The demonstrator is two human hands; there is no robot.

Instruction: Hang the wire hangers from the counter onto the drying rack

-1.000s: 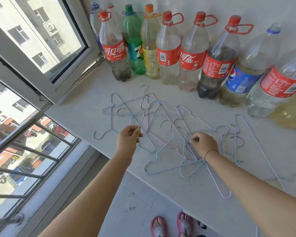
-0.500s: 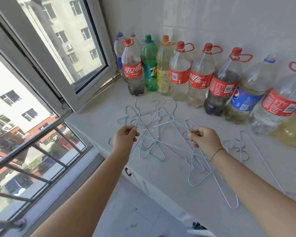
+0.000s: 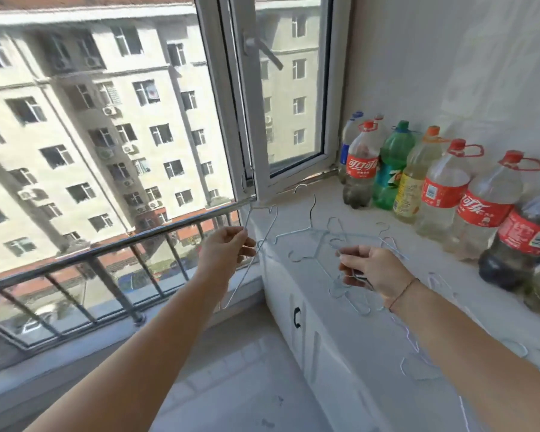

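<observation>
Loose hangers lie on the counter nr its front edge. My R hand, over the counter, has fingers curled round a tangled hanger bunch. My L hand, just off the counter's left end, pinches one hanger. Bottles line the counter's back.

The wire hangers are thin metal, apparently with a smooth pale-blue coating. The counter looks matt, pale and stone-like. At the far right, the bottles are clear glossy plastic. The railing on the left is dark, shiny metal.
</observation>
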